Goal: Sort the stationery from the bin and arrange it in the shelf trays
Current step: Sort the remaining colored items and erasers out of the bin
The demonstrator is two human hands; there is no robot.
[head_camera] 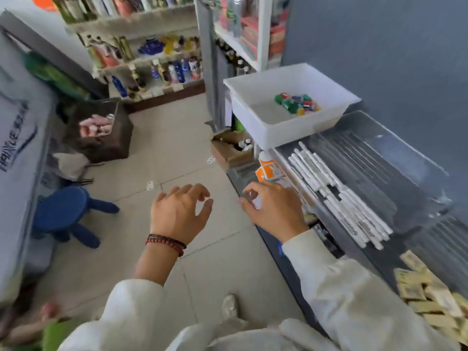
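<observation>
White bin (pixel 278 131) beside clear shelf trays (pixel 405 158) — pale tiled floor (pixel 177 153)

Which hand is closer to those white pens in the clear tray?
Right. The right hand is just beside the white pens, on their left; the left hand hangs over the floor, farther left.

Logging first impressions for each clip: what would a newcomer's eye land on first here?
The two hands mid-frame: the left hand hovers empty over the floor, and the right hand reaches by the orange packets. Right of them, white pens fill a clear tray, and beyond it a white bin holds a small heap of colourful pieces.
</observation>
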